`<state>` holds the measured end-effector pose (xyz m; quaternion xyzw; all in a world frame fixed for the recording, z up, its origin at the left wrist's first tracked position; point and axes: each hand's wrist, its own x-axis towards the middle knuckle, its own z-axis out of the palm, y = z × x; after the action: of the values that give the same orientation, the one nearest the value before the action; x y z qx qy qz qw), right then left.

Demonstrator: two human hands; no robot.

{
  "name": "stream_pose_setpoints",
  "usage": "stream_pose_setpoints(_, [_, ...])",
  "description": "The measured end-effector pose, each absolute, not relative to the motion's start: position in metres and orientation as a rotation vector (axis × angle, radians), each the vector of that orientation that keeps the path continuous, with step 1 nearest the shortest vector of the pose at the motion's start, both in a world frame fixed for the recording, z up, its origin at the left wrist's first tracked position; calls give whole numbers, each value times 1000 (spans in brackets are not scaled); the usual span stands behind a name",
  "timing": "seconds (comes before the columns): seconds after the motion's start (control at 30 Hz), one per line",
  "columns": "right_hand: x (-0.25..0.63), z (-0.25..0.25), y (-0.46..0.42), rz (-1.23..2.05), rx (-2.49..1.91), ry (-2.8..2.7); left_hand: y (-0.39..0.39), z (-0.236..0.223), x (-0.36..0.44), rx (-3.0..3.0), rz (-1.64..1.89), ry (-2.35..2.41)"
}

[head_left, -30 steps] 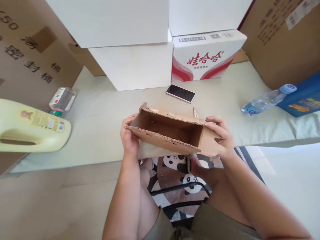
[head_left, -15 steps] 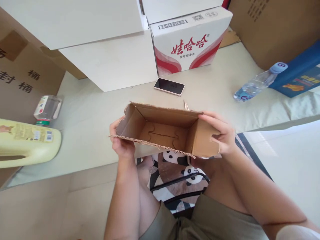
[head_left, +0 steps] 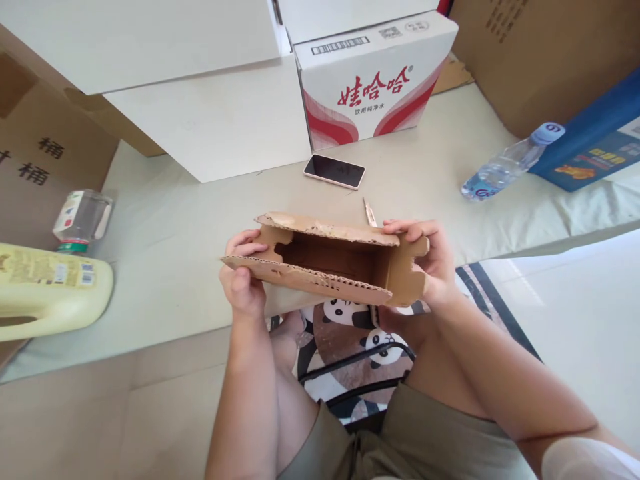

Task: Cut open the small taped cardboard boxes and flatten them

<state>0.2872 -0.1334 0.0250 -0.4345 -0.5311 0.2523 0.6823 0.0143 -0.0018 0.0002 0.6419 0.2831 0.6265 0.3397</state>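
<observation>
Between my hands is a small brown cardboard box (head_left: 327,275), its open top facing me and its long flaps angled inward over the opening. My left hand (head_left: 244,272) grips the left end, thumb on the near flap and fingers behind the end flap. At the right end my right hand (head_left: 431,257) is closed round the box, fingertips on the far flap beside a notched end flap. Just beyond the box lies a slim utility knife (head_left: 369,213), its lower part hidden. A smartphone (head_left: 335,171) lies face up farther back.
White cartons (head_left: 225,120) and a red-and-white water carton (head_left: 375,87) stand at the back. A water bottle (head_left: 510,167) leans by a blue box (head_left: 590,153) at right. Left are a clear jar (head_left: 83,217) and a yellow jug (head_left: 55,287). A panda-print stool (head_left: 345,347) is below.
The box's long flaps have been folded inward, narrowing the opening, and the notched end flaps now show. Both hands have shifted their grip on the ends. The view has moved slightly.
</observation>
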Motion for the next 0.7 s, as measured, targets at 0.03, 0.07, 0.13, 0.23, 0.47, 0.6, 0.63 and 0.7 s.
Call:
stream_pose_setpoints(0.03, [288, 26, -133, 545, -996, -1186, -2, 1, 13, 1690, 1615, 740])
stream_pose_setpoints(0.07, [290, 26, -133, 526, -1017, -1191, -2, 2, 11, 1707, 1594, 741])
stream_pose_setpoints(0.13, [296, 28, -134, 520, -1038, -1237, -2, 5, 9, 1728, 1548, 746])
stream_pose_setpoints(0.23, [304, 30, -136, 607, -1044, -1308, -2, 7, 10, 1705, 1528, 766])
stream_pose_setpoints(0.47, [297, 20, -131, 754, -1149, -1257, -4, 8, 13, 1668, 1525, 821])
stream_pose_setpoints(0.6, [281, 13, -127, 767, -1224, -1220, -5, 6, 13, 1690, 1515, 878])
stream_pose_setpoints(0.63, [277, 12, -127, 784, -1205, -1201, -5, 6, 13, 1695, 1520, 873])
stream_pose_setpoints(0.7, [273, 11, -128, 815, -1167, -1160, -6, 5, 13, 1708, 1537, 843])
